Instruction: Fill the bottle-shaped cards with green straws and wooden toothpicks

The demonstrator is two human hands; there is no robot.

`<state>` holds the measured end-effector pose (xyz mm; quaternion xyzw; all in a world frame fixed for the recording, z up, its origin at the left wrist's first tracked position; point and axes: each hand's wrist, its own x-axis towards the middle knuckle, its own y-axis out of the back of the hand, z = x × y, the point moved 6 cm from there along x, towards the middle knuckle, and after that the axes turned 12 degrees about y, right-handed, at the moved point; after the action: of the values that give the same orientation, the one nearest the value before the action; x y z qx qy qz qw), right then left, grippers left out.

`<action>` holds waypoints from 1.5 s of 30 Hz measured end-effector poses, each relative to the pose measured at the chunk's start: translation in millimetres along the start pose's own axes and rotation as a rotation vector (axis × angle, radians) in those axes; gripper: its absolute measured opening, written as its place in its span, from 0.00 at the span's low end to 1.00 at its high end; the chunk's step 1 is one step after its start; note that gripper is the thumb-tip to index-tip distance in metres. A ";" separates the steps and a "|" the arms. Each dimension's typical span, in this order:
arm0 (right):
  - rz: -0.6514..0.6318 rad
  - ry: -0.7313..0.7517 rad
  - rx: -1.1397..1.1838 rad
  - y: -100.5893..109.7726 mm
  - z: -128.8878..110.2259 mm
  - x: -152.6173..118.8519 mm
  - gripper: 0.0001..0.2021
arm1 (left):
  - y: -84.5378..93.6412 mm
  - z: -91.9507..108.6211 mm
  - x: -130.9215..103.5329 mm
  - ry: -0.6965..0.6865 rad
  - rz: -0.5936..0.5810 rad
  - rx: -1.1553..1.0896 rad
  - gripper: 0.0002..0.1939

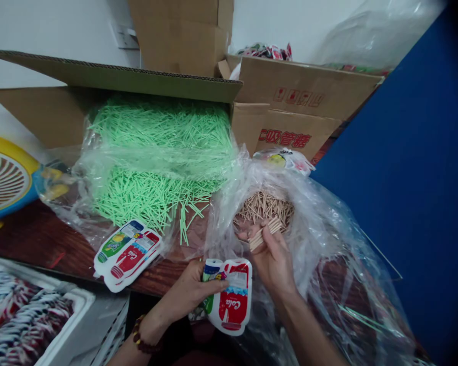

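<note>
My left hand [189,292] grips a white packet printed with cola and lime bottles [231,297], held low in front of me. Reaching into a clear plastic bag [328,239], my right hand [270,254] pinches a small bundle of tan wooden sticks [265,231]. Behind its fingers lies a heap of the same tan sticks [265,206]. Another printed packet [127,252] lies on the brown table [41,236] to the left.
A large cardboard box [110,81] holds a plastic-lined heap of green sticks [158,152] spilling onto the table. More cardboard boxes [301,96] stand behind. A yellow and blue fan [3,178] sits far left, a white tray [66,305] lower left, a blue panel [412,168] right.
</note>
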<state>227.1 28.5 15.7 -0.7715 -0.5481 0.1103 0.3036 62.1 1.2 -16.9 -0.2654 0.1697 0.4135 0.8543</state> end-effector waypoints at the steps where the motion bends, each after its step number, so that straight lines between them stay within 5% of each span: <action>1: -0.003 -0.015 0.002 -6.9 2.8 -6.7 0.08 | -1.3 1.4 -0.9 -0.006 -0.016 0.000 0.10; 7: -0.034 -0.135 -0.060 -21.3 19.5 -31.4 0.12 | 3.5 5.6 -6.9 -0.020 0.001 0.007 0.11; 16: -0.017 -0.154 -0.042 -12.8 24.1 -40.0 0.09 | 5.1 4.8 -8.0 -0.050 0.000 -0.046 0.09; 22: -0.364 -0.241 -0.202 -18.3 23.6 -41.7 0.07 | 10.5 8.6 -4.7 -0.063 0.021 -0.003 0.09; 26: -0.411 -0.165 -0.229 -22.9 11.0 -28.1 0.16 | 13.5 8.3 -1.7 -0.043 0.019 0.006 0.09; 33: -0.824 0.009 -0.790 -25.7 0.1 -30.8 0.17 | 21.0 12.3 2.1 -0.073 0.057 -0.020 0.11; 35: -0.801 -0.025 -0.756 -20.0 1.2 -31.9 0.18 | 22.9 14.6 3.7 -0.091 0.059 -0.004 0.10; 40: -0.509 -0.255 -0.344 -4.2 21.6 -33.8 0.18 | 27.6 17.6 7.1 -0.135 0.106 0.051 0.09; 45: -0.432 -0.371 -0.250 -2.2 38.2 -44.9 0.17 | 27.7 20.8 7.7 -0.133 0.154 0.011 0.10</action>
<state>189.4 1.3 -20.5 -0.6352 -0.7548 0.1138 0.1176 46.1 32.6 -12.8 -0.2189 0.1348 0.4936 0.8308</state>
